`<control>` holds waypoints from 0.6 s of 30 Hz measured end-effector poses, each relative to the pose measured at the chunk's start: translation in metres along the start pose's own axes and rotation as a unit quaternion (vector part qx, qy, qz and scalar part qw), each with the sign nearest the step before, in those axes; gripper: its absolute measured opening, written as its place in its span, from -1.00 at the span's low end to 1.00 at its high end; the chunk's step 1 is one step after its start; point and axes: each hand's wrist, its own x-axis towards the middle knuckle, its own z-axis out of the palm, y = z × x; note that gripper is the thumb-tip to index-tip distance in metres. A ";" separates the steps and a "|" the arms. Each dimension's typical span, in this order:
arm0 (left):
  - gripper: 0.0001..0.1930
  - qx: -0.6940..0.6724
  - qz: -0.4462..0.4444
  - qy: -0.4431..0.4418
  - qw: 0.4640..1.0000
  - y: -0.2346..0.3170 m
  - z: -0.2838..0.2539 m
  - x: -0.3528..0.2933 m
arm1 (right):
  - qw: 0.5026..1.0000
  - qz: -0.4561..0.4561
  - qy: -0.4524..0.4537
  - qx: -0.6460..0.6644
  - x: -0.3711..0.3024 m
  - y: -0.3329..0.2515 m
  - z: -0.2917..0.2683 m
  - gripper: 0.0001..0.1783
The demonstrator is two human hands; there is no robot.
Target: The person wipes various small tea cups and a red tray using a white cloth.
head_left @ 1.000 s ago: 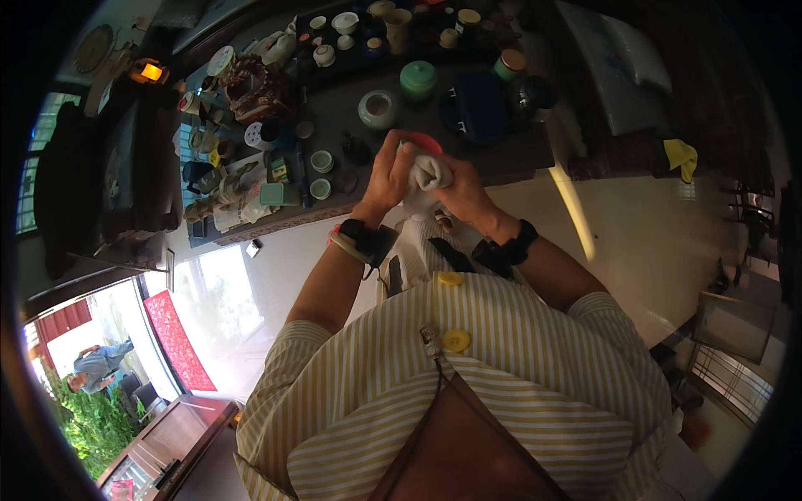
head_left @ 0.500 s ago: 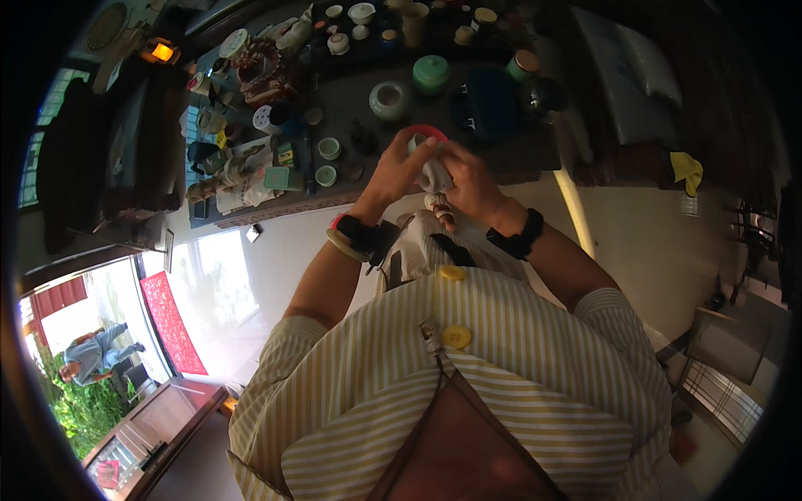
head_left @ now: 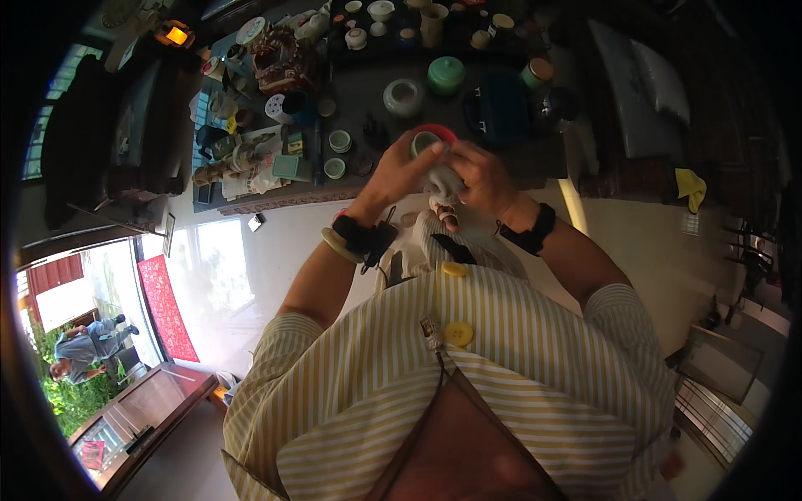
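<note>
Over the table's near edge, my left hand (head_left: 391,175) grips a small pale teacup (head_left: 424,140), its round mouth tilted up toward me. A greyish-white cloth (head_left: 444,180) hangs from my right hand (head_left: 489,178), whose fingers are bent around it close against the cup. Just beyond the cup shows part of a round red thing (head_left: 447,131), mostly covered by my hands. Two small pale green cups, a farther one (head_left: 340,140) and a nearer one (head_left: 335,169), stand on the table left of my left hand.
The dark table (head_left: 368,83) carries a round pale jar (head_left: 403,98), a green lidded jar (head_left: 446,76), a dark blue case (head_left: 503,110) and a carved reddish-brown ornament (head_left: 280,63). A green box (head_left: 290,168) lies near the left edge. Another person (head_left: 88,346) is visible beyond the doorway.
The cup has tipped so that more of its mouth shows, and the cloth has shifted beside it. The table's things sit slightly farther right and lower in view.
</note>
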 end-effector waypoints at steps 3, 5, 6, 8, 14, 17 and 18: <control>-0.58 -0.116 -0.036 -0.020 0.992 -0.002 -0.004 0.000 | 1.000 -0.005 0.021 0.006 0.002 -0.012 0.008 -0.58; -0.62 -0.167 -0.166 -0.107 0.966 -0.001 -0.023 -0.001 | 0.998 -0.046 0.038 0.014 0.001 -0.016 0.008 -0.59; -0.61 -0.173 -0.208 -0.118 0.956 0.003 -0.023 -0.001 | 0.997 -0.070 0.026 0.014 0.000 -0.014 0.004 -0.58; -0.60 -0.184 -0.289 -0.140 0.929 0.013 -0.024 -0.002 | 0.993 -0.117 0.003 0.016 -0.001 -0.005 -0.007 -0.58; -0.61 -0.043 0.049 0.090 0.994 -0.004 0.002 -0.014 | 1.000 -0.021 0.011 0.015 0.004 -0.016 0.010 -0.60; -0.62 -0.123 -0.097 -0.035 0.987 -0.004 -0.018 -0.011 | 0.996 -0.075 0.014 0.038 0.006 -0.022 0.015 -0.64; -0.61 -0.147 -0.167 -0.077 0.972 0.000 -0.024 -0.012 | 0.994 -0.108 0.010 0.025 0.006 -0.018 0.013 -0.65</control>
